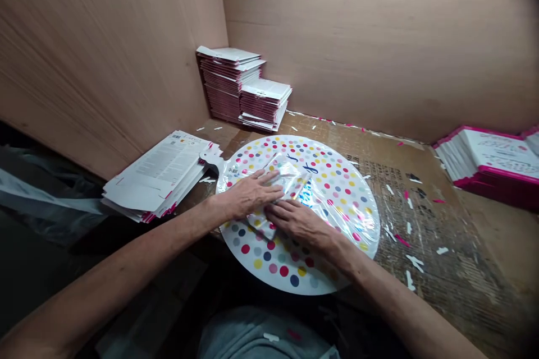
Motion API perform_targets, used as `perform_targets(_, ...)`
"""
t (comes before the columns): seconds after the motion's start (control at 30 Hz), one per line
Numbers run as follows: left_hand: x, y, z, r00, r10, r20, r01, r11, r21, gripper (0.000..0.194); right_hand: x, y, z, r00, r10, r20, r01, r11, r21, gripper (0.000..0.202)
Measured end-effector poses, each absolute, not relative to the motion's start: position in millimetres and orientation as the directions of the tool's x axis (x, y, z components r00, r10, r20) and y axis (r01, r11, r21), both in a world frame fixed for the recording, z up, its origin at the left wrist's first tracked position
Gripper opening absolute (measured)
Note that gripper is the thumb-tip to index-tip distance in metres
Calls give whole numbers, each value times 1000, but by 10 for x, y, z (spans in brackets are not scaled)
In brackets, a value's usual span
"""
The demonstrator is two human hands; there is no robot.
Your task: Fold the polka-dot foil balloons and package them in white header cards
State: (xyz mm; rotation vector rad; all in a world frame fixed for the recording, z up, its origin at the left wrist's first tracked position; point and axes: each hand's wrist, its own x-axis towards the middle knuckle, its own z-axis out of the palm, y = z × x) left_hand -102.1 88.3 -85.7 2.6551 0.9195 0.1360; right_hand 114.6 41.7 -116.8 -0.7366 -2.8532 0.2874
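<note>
White glare streaks the glossy clear plastic film point(337, 211) beside the bare right hand point(300, 224). Below that hand, shadow is deep; far right, edges blur.

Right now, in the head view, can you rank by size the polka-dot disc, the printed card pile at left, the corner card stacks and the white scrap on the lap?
1. Polka-dot disc: clearly largest.
2. Card pile, corner stacks: too alike to rank; the pile is nearer.
3. White scrap: smallest.

We rest our left hand point(249, 196) and right hand point(300, 225) on clear plastic point(286, 166) over a dotted disc point(290, 276); cards point(147, 174) lie left of them, stacks point(227, 84) beyond, scraps point(415, 262) to their right.
</note>
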Motion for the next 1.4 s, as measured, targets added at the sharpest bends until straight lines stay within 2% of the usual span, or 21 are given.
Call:
perform_targets(0.07, -1087, 955, -923, 759, 643, -102, 622, -670, 406, 64, 1431, 409, -1198, -837, 513, 188, 404, 813, -418, 37)
perform_targets(0.13, -1153, 968, -1023, 687, 717, -115, 669, -562, 487, 64, 1584, 458, -1243, -673, 709, 210, 499, 645, -579, 33)
perform_targets(0.2, -1170, 922, -1132, 582, 812, -42, 666, -447, 597, 58, 1578, 576, -1275, -401, 898, 180, 619, 410, -670, 33)
perform_targets(0.27, -1119, 840, -1242, 403, 913, 62, 628, -325, 707, 47, 1454, 745, -1276, -217, 964, 156, 704, 265, -659, 36)
perform_targets(0.37, -979, 729, -1389, 42, 990, 136, 608, -133, 783, 41, 1188, 1019, -1229, -165, 976, 143, 824, 216, -523, 36)
perform_targets(0.47, -896, 691, -1465, -180, 960, 215, 719, -21, 695, 39, 943, 1248, -1171, -114, 993, 39, 948, 120, -295, 39)
perform_targets(0.57, -902, 690, -1455, -234, 924, 301, 860, 52, 508, 35, 751, 1410, -1135, -85, 993, -76, 993, 78, -94, 49)
perform_targets(0.63, -911, 685, -1422, -237, 925, 298, 915, 110, 388, 38, 654, 1480, -1128, -79, 991, -104, 997, 76, -33, 55)
perform_targets(0.7, -899, 672, -1398, -216, 930, 297, 949, 130, 286, 45, 582, 1524, -1124, -84, 990, -112, 996, 83, -10, 53)
perform_targets(0.8, -852, 659, -1425, -70, 950, 305, 987, 22, 158, 57, 504, 1562, -1089, -141, 979, -144, 989, 146, 22, 35)
perform_targets(0.87, -820, 666, -1485, 24, 969, 248, 993, -51, 103, 62, 453, 1591, -1033, -170, 974, -150, 983, 178, 40, 30)
perform_targets(0.97, -792, 691, -1580, 41, 987, 158, 995, -54, 79, 66, 357, 1664, -919, -304, 945, -122, 949, 311, 48, 32)
perform_targets(1.07, -827, 689, -1587, 73, 987, 144, 992, -87, 90, 66, 310, 1717, -818, -474, 865, -162, 875, 483, 17, 36)
perform_targets(1.17, -1023, 620, -1435, 136, 974, 179, 978, -161, 130, 65, 449, 1651, -753, -495, 840, -222, 863, 506, -7, 29)
perform_targets(1.23, -1265, 544, -1251, 67, 957, 282, 988, -103, 114, 62, 660, 1547, -733, -471, 843, -260, 875, 483, -21, 26)
perform_targets(1.3, -1549, 468, -1044, -101, 916, 387, 995, 89, 48, 56, 908, 1427, -734, -423, 851, -312, 901, 430, -49, 25)
perform_targets(1.33, -1685, 439, -949, -177, 900, 397, 981, 193, 1, 51, 1022, 1367, -743, -394, 854, -339, 916, 397, -63, 26)
perform_targets(1.4, -1897, 413, -800, -256, 923, 288, 946, 301, -121, 42, 1195, 1249, -774, -335, 863, -378, 941, 329, -80, 27)
